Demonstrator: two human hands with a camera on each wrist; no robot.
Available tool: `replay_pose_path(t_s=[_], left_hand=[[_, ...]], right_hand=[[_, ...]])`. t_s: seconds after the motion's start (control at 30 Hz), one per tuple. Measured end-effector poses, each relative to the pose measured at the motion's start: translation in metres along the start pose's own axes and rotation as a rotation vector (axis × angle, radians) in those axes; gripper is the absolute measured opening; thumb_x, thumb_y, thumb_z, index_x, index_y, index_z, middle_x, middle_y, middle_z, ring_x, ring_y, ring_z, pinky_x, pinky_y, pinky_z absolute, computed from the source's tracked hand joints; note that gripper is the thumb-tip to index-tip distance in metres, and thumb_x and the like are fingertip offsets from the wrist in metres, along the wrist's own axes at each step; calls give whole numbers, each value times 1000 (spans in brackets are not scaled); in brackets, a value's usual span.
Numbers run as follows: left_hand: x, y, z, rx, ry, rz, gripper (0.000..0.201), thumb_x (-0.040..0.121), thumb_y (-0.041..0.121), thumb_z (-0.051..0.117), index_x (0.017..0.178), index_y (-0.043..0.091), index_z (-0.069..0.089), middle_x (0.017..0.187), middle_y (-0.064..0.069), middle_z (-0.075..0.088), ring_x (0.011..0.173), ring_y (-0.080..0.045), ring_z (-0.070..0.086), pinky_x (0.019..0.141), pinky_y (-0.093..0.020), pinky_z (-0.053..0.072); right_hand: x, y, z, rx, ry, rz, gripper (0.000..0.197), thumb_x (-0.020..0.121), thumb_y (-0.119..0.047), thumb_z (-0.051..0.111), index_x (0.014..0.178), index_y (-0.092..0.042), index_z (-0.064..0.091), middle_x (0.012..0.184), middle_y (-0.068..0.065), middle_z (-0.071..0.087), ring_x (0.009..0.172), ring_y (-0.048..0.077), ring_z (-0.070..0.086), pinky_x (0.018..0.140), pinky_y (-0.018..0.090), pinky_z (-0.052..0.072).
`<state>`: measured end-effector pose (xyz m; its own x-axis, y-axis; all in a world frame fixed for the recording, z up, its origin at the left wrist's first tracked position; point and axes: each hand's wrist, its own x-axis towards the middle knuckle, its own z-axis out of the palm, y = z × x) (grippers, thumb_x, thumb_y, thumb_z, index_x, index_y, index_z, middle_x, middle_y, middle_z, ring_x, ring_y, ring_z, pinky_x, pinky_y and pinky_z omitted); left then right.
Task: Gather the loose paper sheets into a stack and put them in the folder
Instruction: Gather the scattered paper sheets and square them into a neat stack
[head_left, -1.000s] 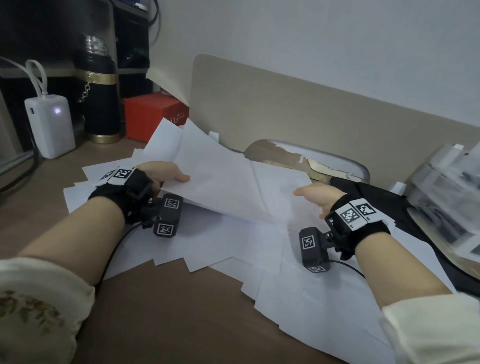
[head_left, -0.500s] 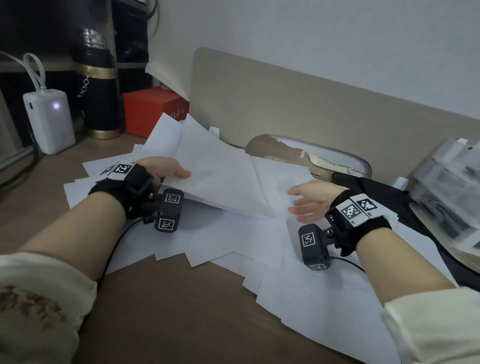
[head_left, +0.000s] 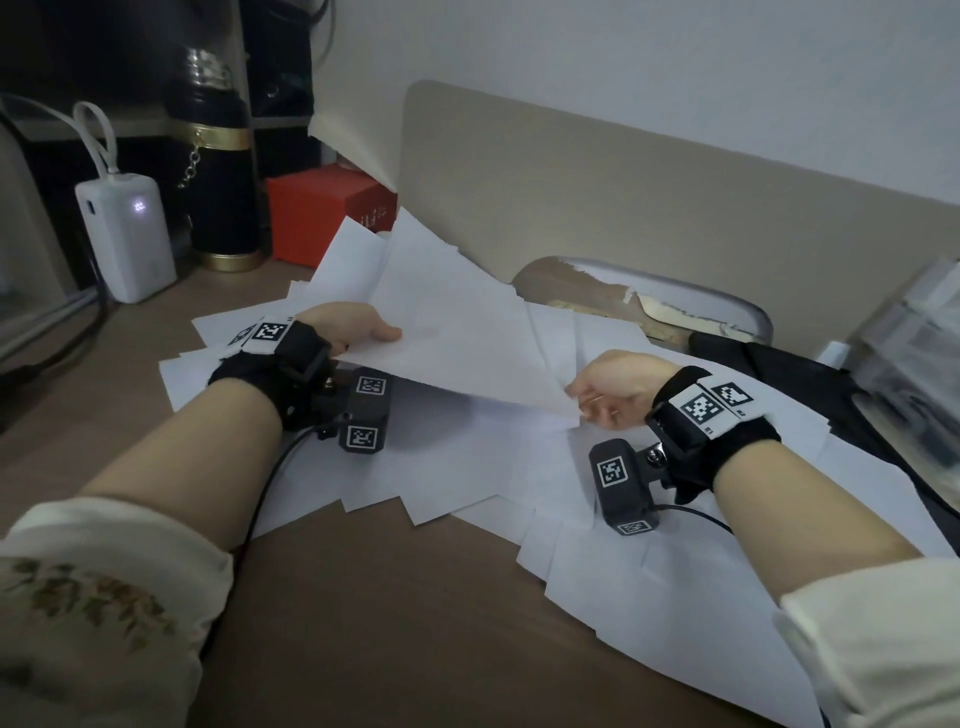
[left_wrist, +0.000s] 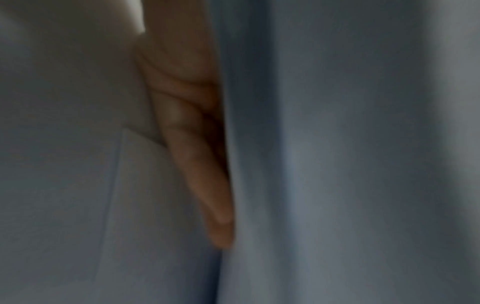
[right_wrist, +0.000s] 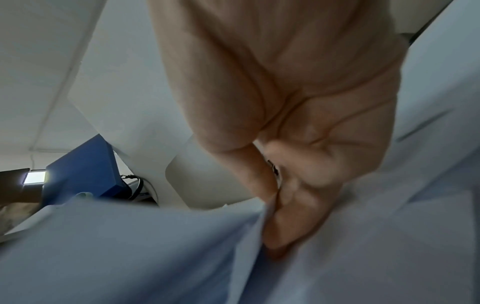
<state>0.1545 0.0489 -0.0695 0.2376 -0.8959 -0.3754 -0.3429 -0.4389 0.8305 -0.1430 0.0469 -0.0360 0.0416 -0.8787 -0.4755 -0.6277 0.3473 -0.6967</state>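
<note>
At the far left of the head view a white power bank (head_left: 127, 236) stood on the brown surface (head_left: 395, 618), with a black flask (head_left: 218, 171) banded in gold beside it and a red box (head_left: 324, 218) just to the right of that. In front of them the loose paper sheets (head_left: 467, 467) lay fanned and overlapping across the surface, reaching to its right edge.

The left hand (head_left: 345, 332) held a raised bundle of sheets (head_left: 447, 332) by its left edge — thumb on top, and in the left wrist view the fingers (left_wrist: 197, 164) lay straight and together against the underside of the paper. The bundle tilted up toward the beige panel (head_left: 649, 208) behind.

The right hand (head_left: 610, 387) met the bundle's near right corner. In the right wrist view its thumb and fingers (right_wrist: 293, 216) were pinched together at the edge of a sheet, gripping it, though the picture was blurred there.

Behind the right hand lay a worn, rounded grey-and-brown object (head_left: 649, 306) — whether that was the folder could not be told — with dark fabric (head_left: 789, 374) to its right and a blurred clear stack (head_left: 914, 364) at the far right.
</note>
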Motion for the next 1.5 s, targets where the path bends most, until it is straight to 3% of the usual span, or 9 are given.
replay_pose_path(t_s=[0.13,0.27,0.43,0.5,0.8,1.0,1.13,1.3,1.5], left_hand=[[-7,1,1,-12,-11,29,43,93,23,60,126,-4,56,126,-17,60,120,-36,54,108,-42,39],[-16,4,1,-56,-67,26,34,95,19,58,121,-3,58,96,-12,63,80,-26,61,70,-32,49],[-26,6,2,-40,-120,48,28,93,22,60,113,1,63,98,-12,67,82,-28,62,77,-34,49],[-28,8,6,-53,-135,72,26,93,20,61,111,2,65,100,-13,69,86,-30,64,83,-37,50],[-40,24,33,-55,-207,58,15,96,14,53,104,4,61,90,-10,66,70,-23,64,71,-32,52],[-45,29,46,-44,-248,73,32,98,14,51,128,2,54,116,-17,65,101,-34,63,96,-45,48],[-45,29,53,-97,-254,102,26,99,12,49,123,5,55,100,-9,69,85,-23,66,78,-34,52],[-41,28,53,-217,-256,188,27,101,12,44,127,9,52,102,-6,67,88,-20,64,80,-31,52],[-46,31,53,-354,-143,465,35,104,24,41,138,17,44,120,2,63,102,-15,63,94,-32,51]], right_hand=[[4,3,-2,25,134,-56,21,93,4,45,75,-7,47,67,8,51,44,14,49,41,18,33],[9,15,-19,200,335,-96,17,89,7,44,77,-4,49,74,14,57,46,20,58,33,11,30],[15,35,-37,347,548,-140,22,87,5,44,70,-7,52,91,15,57,57,24,56,31,12,32],[11,41,-40,391,511,-124,21,88,5,45,73,-7,53,88,15,58,56,24,56,32,13,34],[6,53,-22,264,44,-74,15,95,-3,46,91,-3,61,68,8,69,51,15,65,47,21,52],[0,49,-15,343,-103,-120,19,97,-26,54,100,-11,66,77,4,72,61,15,69,53,25,56],[0,46,-9,286,-85,-220,27,90,-8,62,117,-2,63,108,13,70,95,28,65,94,42,49],[-5,41,-11,425,20,-419,24,89,5,57,107,-10,62,103,10,70,80,21,68,65,28,57],[-12,33,-10,541,194,-710,30,90,7,56,107,-17,60,103,3,71,86,19,69,79,34,57]])
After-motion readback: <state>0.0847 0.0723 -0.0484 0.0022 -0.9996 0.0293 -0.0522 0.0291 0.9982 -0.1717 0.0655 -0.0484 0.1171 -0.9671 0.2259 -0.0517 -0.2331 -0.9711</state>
